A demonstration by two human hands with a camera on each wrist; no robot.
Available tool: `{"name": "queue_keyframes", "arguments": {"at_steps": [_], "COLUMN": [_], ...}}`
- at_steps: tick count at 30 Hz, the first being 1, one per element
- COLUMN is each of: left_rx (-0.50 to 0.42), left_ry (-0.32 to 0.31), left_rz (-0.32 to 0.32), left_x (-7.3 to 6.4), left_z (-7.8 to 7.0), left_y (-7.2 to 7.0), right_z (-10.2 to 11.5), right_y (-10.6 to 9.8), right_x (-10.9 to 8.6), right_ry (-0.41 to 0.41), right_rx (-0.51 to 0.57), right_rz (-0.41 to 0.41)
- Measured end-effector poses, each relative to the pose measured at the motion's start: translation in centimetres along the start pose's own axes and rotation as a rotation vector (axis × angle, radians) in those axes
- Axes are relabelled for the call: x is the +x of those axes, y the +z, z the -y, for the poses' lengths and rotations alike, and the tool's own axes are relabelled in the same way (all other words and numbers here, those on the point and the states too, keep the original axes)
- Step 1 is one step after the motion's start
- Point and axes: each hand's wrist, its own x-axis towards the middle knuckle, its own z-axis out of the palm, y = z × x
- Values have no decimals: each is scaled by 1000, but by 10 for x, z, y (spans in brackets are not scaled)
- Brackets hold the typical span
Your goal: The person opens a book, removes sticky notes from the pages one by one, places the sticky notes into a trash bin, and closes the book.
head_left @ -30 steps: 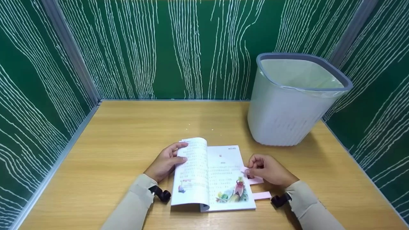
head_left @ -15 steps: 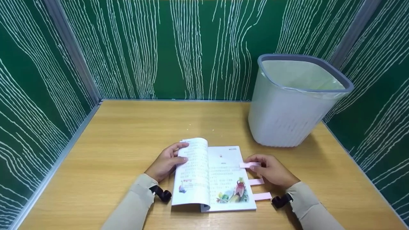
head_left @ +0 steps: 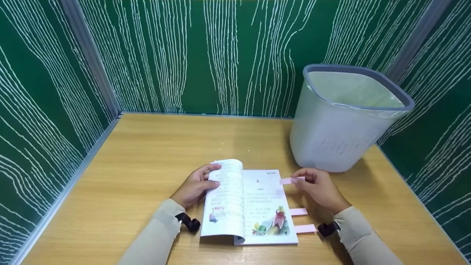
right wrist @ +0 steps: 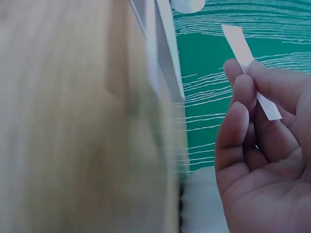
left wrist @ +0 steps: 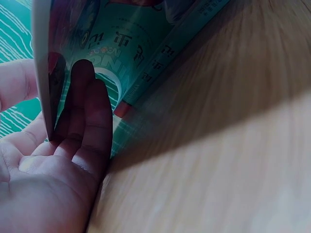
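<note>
An open book with printed text and a colored picture lies on the table in the head view. My left hand grips its raised left-hand pages, thumb on the front. In the left wrist view the other fingers reach behind, beside the green cover. My right hand pinches a pink paper strip between thumb and fingertips, at the book's upper right edge. The right wrist view shows this strip sticking out both sides of the pinch. Two more pink strips jut from the right edge below.
A white waste bin with a grey rim and a liner stands at the back right of the wooden table. Tiny white specks lie beyond the book. Green panels with white wavy lines enclose the back and sides.
My right hand has drawn the top strip upward and a little to the right, away from the two lower strips. My left hand keeps its grip on the pages.
</note>
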Motion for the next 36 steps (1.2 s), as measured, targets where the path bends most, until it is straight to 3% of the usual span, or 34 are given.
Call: {"name": "queue_keyframes", "arguments": {"at_steps": [9, 14, 24, 30, 36], "left_rx": [20, 15, 16, 12, 19], "left_ry": [-9, -11, -7, -9, -11], "left_rz": [-7, -12, -13, -11, -13], "left_x": [-2, -2, -2, -1, 0], "left_z": [-1, -2, -2, -2, 0], "left_y": [-3, -4, 0, 0, -1], "right_z": [27, 46, 75, 93, 111], "right_y": [-18, -30, -50, -60, -68], "right_x": [3, 4, 2, 3, 2], "right_ry": [-102, -99, -126, -120, -190], "right_rx": [-99, -125, -131, -144, -165], "right_rz": [-87, -128, -333, -376, -408]}}
